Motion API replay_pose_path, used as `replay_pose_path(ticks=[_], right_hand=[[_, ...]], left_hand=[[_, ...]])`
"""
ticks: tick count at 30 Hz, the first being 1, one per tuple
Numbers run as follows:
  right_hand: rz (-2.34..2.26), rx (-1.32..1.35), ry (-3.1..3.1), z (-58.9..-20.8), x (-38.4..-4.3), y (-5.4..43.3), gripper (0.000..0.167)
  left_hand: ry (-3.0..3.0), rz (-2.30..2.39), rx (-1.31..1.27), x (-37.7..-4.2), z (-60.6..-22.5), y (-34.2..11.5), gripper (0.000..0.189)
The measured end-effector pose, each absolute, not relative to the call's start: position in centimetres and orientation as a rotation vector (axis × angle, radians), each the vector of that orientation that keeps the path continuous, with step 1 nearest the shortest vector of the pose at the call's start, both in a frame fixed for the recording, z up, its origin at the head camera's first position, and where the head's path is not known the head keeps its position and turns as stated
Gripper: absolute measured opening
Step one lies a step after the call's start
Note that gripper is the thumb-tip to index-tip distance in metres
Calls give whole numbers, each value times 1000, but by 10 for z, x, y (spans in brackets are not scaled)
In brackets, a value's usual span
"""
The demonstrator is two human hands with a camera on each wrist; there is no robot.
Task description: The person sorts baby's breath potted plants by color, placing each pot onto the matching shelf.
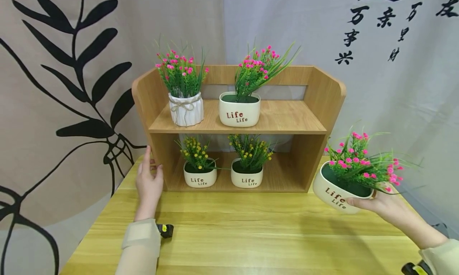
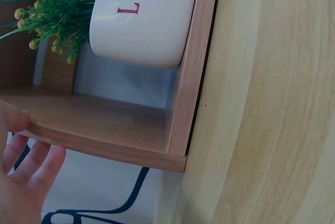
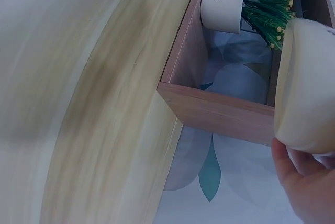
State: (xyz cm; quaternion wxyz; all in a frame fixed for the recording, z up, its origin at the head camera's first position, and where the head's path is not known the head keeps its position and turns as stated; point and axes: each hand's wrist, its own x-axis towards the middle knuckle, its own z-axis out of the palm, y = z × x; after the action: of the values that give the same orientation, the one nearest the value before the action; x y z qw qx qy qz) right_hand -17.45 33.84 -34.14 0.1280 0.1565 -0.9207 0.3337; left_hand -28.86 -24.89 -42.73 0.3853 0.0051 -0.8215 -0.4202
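Note:
My right hand (image 1: pixel 381 203) holds a white oval pot of pink artificial flowers (image 1: pixel 331 189) to the right of the two-tier wooden shelf (image 1: pixel 272 125). The pot is off the table and tilted, its thumb side in front; in the right wrist view the fingers grip its lower part. My left hand (image 1: pixel 148 185) holds the front edge of the shelf's left side panel, thumb and fingers on either side of it in the left wrist view. On the upper tier stand a white pot tied with twine (image 1: pixel 186 109) and a white "Life" pot (image 1: pixel 239 111), both with pink flowers.
The lower tier holds two smaller white pots with yellow flowers, a left one (image 1: pixel 200 176) and a right one (image 1: pixel 246 175). The shelf stands at the back of a light wooden table (image 1: pixel 251 235). Behind hangs a printed curtain (image 1: pixel 394 91).

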Motion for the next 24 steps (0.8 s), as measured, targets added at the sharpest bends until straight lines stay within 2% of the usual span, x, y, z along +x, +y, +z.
replay_pose_path(ticks=[3, 8, 11, 18, 21, 24], right_hand=[[961, 429, -2702, -344, -175, 339, 65], [913, 357, -2800, -344, -175, 337, 60], [919, 344, -2828, -341, -176, 336, 65], [996, 599, -2546, -328, -189, 328, 73], [1001, 645, -2524, -318, -194, 326, 76], [991, 635, -2548, -308, -198, 325, 72]], left_hand=[[-2096, -1067, 5, -289, -427, -249, 78], [-2089, -1064, -1, -289, -428, -249, 78], [-2088, -1063, 2, -289, -428, -249, 78], [-2091, -1074, 10, -289, -428, -249, 78], [-2094, -1070, 12, -289, -428, -249, 78], [-2095, -1066, 10, -289, -428, -249, 78]])
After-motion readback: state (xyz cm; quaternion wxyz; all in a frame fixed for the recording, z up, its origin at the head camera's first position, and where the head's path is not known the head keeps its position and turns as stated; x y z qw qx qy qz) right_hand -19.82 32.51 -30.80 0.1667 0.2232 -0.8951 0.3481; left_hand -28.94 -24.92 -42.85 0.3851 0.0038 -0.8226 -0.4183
